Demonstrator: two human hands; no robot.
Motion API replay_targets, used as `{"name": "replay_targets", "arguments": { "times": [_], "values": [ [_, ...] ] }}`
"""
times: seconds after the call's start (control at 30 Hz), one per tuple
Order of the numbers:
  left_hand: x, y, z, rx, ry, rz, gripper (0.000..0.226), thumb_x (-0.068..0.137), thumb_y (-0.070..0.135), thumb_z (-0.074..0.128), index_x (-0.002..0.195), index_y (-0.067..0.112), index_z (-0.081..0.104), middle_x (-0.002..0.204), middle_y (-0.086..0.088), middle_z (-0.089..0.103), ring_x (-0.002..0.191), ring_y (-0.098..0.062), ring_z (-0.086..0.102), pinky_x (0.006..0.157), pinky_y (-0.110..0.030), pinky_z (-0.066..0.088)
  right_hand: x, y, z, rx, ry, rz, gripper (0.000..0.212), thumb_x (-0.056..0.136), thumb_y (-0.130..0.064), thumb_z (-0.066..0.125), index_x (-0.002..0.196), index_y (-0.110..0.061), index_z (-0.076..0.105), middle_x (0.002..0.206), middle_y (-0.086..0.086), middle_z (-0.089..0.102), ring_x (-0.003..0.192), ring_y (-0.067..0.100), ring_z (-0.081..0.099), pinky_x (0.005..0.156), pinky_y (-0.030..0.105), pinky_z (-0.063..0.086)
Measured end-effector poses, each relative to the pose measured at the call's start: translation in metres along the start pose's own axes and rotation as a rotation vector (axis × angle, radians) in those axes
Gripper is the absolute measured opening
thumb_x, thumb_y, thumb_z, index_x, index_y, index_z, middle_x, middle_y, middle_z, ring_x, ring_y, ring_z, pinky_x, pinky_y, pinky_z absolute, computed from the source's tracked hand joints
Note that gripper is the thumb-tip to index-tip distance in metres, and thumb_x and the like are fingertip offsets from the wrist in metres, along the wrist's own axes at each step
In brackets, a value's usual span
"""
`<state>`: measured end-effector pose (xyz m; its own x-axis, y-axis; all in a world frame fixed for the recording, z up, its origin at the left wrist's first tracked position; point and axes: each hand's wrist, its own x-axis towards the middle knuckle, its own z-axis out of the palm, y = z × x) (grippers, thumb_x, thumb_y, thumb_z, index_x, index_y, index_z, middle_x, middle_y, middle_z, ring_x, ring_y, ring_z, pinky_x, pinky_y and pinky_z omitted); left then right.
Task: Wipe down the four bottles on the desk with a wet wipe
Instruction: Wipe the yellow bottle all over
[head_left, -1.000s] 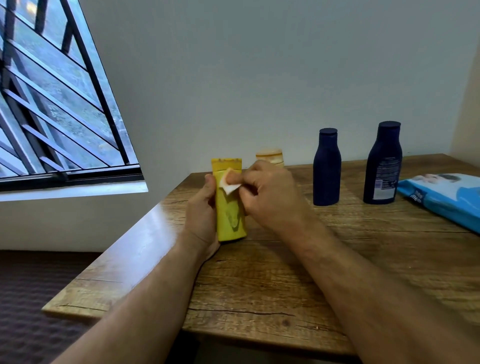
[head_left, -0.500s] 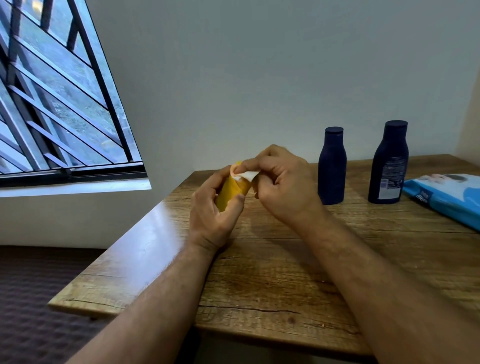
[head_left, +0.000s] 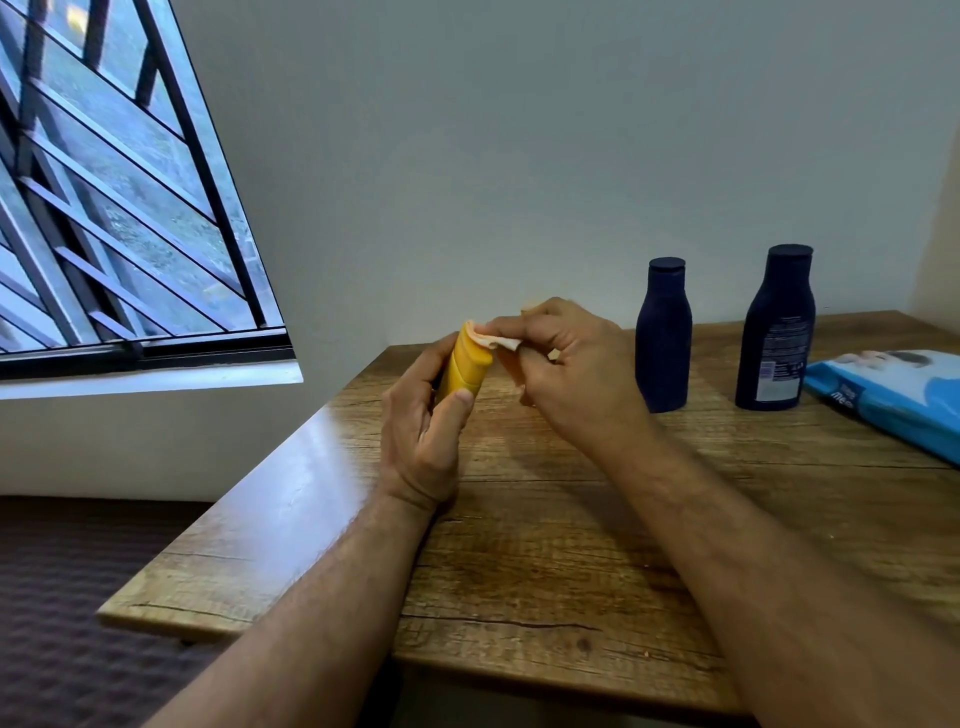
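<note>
Tilted since a second ago: yellow bottle (head_left: 464, 368) now leans toward 1 o'clock in the left hand (head_left: 423, 423), no longer upright.

Left hand grips the bottle low, thumb curled across its front, lifting it just over the desk (head_left: 519, 519) near its far edge at about 11 o'clock from the person. Right hand (head_left: 563, 371) pinches a small folded wipe (head_left: 493, 340) between thumb and fingertips and rubs the bottle's upper end, where a second ago it worked the front face. Two dark blue bottles (head_left: 663, 335) (head_left: 774, 327) stand apart at 1 and 2 o'clock, untouched at this moment; whether they are already wiped cannot be told. A fourth bottle is mostly hidden behind the right hand, only a pale sliver showing. Wipe pack (head_left: 893, 395) lies at 3 o'clock. My judgement: the first bottle is near done, with most of the task left.
</note>
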<state>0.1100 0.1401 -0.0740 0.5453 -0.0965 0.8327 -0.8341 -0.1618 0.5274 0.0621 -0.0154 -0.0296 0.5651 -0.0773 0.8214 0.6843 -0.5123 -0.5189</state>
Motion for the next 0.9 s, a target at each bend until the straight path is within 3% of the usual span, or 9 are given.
{"name": "replay_targets", "arguments": {
  "times": [0.17,0.23,0.3,0.4,0.5,0.63,0.73,0.83,0.9],
  "values": [
    [0.000,0.000,0.002,0.015,-0.024,0.004,0.057,0.080,0.037,0.048,0.127,0.010,0.065,0.099,-0.006,0.069,0.089,-0.028,0.062,0.074,-0.052,0.053,-0.001,-0.002,-0.002,-0.045,0.041,-0.078,0.032,0.084,0.005,0.061,0.094,-0.021,0.077,0.086,-0.001,0.064,0.080,0.012,0.058,0.059,0.022,0.049],
    [0.002,-0.001,0.002,0.000,-0.008,-0.033,0.054,0.080,0.038,0.049,0.124,0.013,0.066,0.094,-0.002,0.067,0.085,-0.025,0.061,0.071,-0.047,0.053,0.000,-0.001,-0.001,-0.028,0.011,-0.078,0.032,0.086,0.002,0.063,0.099,-0.022,0.077,0.086,-0.001,0.063,0.079,0.012,0.058,0.060,0.018,0.046],
    [0.006,0.007,0.003,-0.215,0.101,-0.235,0.046,0.082,0.038,0.051,0.118,0.014,0.065,0.084,-0.003,0.061,0.074,-0.019,0.057,0.064,-0.038,0.049,0.000,0.001,0.000,-0.040,0.002,-0.031,0.031,0.089,-0.002,0.062,0.107,-0.023,0.076,0.089,-0.002,0.063,0.082,0.010,0.059,0.065,0.016,0.047],
    [0.015,0.016,0.001,-0.700,0.383,-0.684,0.037,0.100,0.041,0.044,0.109,0.008,0.059,0.078,-0.007,0.054,0.064,-0.016,0.053,0.060,-0.030,0.050,-0.001,0.002,0.001,-0.049,-0.010,0.025,0.031,0.090,-0.005,0.062,0.109,-0.024,0.075,0.091,-0.005,0.064,0.081,0.009,0.059,0.064,0.018,0.049],
    [0.019,0.014,-0.003,-0.969,0.469,-0.947,0.056,0.106,0.051,0.035,0.096,0.001,0.059,0.074,-0.010,0.061,0.065,-0.020,0.057,0.065,-0.034,0.054,-0.003,0.002,0.003,-0.082,-0.108,0.083,0.028,0.091,-0.010,0.063,0.107,-0.029,0.076,0.088,-0.011,0.062,0.071,0.003,0.055,0.058,0.011,0.039],
    [0.021,0.007,-0.004,-1.095,0.431,-1.027,0.055,0.107,0.047,0.037,0.120,-0.001,0.058,0.096,-0.017,0.068,0.082,-0.026,0.069,0.068,-0.037,0.063,-0.005,-0.002,0.005,-0.112,-0.219,0.100,0.023,0.088,-0.013,0.066,0.101,-0.029,0.077,0.082,-0.011,0.061,0.067,0.001,0.053,0.054,0.010,0.036],
    [0.021,0.008,-0.001,-1.062,0.467,-1.055,0.053,0.108,0.043,0.037,0.135,-0.002,0.048,0.114,-0.022,0.065,0.088,-0.028,0.070,0.064,-0.039,0.064,-0.008,-0.008,0.007,-0.131,-0.320,0.010,0.021,0.088,-0.013,0.068,0.101,-0.026,0.078,0.080,-0.018,0.056,0.075,-0.011,0.053,0.060,0.006,0.040],
    [0.021,0.006,0.000,-1.020,0.476,-1.086,0.055,0.107,0.043,0.039,0.136,-0.003,0.044,0.128,-0.023,0.062,0.098,-0.031,0.068,0.081,-0.043,0.063,-0.009,-0.008,0.009,-0.111,-0.377,-0.061,0.022,0.087,-0.014,0.070,0.104,-0.026,0.077,0.090,-0.009,0.062,0.093,-0.007,0.061,0.073,0.011,0.049],
    [0.021,0.004,0.001,-1.017,0.459,-1.096,0.056,0.107,0.045,0.038,0.129,-0.005,0.048,0.120,-0.023,0.063,0.096,-0.032,0.067,0.100,-0.047,0.055,-0.010,-0.006,0.011,-0.102,-0.415,-0.091,0.023,0.086,-0.015,0.070,0.104,-0.027,0.077,0.095,-0.003,0.064,0.106,0.005,0.064,0.088,0.028,0.055]
  ]
}}
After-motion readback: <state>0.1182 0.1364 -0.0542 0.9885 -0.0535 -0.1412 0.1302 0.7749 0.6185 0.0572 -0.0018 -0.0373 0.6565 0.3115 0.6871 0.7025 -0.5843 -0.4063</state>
